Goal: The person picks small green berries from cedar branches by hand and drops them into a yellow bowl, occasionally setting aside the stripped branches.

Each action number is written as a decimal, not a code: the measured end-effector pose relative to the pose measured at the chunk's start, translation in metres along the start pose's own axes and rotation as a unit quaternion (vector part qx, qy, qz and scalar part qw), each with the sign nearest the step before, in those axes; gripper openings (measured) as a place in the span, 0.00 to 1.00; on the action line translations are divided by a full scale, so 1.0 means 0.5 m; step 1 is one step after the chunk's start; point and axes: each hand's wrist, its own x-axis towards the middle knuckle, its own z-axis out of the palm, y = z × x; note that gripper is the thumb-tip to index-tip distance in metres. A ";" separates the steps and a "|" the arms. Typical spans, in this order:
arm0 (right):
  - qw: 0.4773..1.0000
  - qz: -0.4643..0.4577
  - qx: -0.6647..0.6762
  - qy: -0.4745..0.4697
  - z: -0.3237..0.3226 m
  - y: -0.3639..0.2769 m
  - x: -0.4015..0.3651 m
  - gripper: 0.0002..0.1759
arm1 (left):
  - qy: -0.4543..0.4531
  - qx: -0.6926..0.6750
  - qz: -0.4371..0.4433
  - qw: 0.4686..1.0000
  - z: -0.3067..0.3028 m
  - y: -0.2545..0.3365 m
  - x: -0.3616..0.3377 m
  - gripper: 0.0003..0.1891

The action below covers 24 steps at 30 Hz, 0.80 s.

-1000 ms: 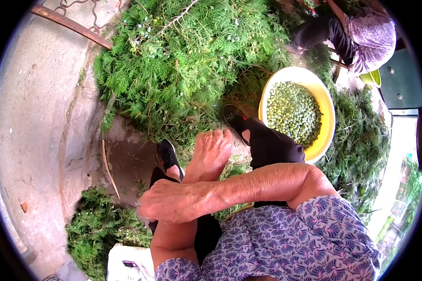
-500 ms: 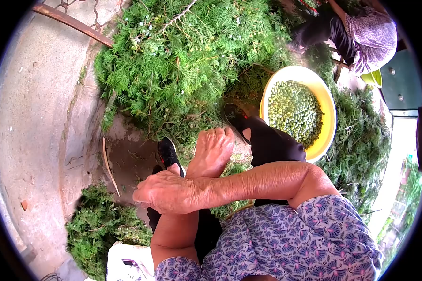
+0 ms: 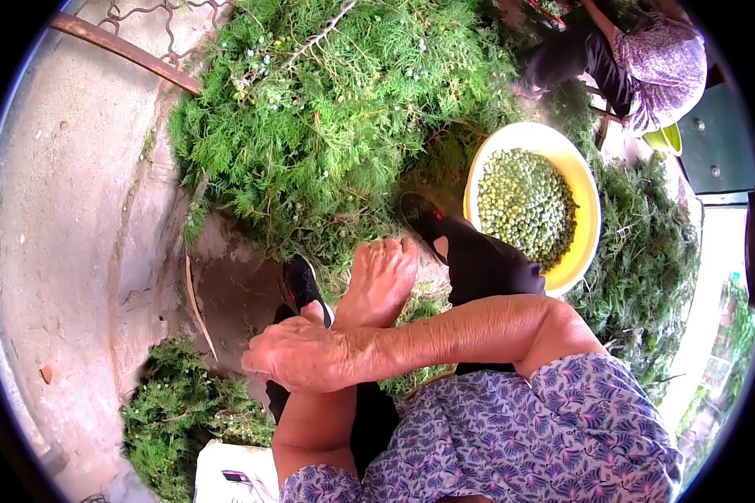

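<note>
My arms are crossed low in front of my body. My right hand (image 3: 298,354) is closed over my left forearm (image 3: 315,432), near the elbow side of the wrist; its fingertips are hidden underneath. Beyond it, my left hand (image 3: 381,277) is held back-up with the fingers curled under, and nothing shows in it. Below my left hand are cut green conifer branches (image 3: 310,151), heaped in front of my feet. A yellow tub (image 3: 591,205) of small green cones or berries (image 3: 524,197) stands beside my right leg.
Another person (image 3: 663,67) sits at the upper right, near a small green container (image 3: 667,138). More branches (image 3: 637,226) lie right of the tub, and a smaller heap (image 3: 184,411) at lower left beside a white bag (image 3: 226,474). A rusty metal bar (image 3: 126,52) crosses the upper left.
The view has shifted slightly, so my hands appear a little lower. My right hand stays over my left forearm, and the tub and branches are unchanged.
</note>
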 end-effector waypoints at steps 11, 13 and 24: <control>1.000 -0.012 -0.010 0.012 -0.005 -0.002 0.000 0.03 | -0.040 -0.019 0.001 0.999 -0.011 -0.002 -0.009 0.25; 1.000 -0.026 -0.003 0.005 -0.010 -0.004 0.000 0.03 | -0.056 -0.018 -0.002 0.998 -0.016 0.000 -0.006 0.25; 1.000 -0.023 -0.011 0.000 0.000 0.004 -0.001 0.04 | -0.108 -0.045 -0.004 0.993 -0.026 0.000 -0.008 0.28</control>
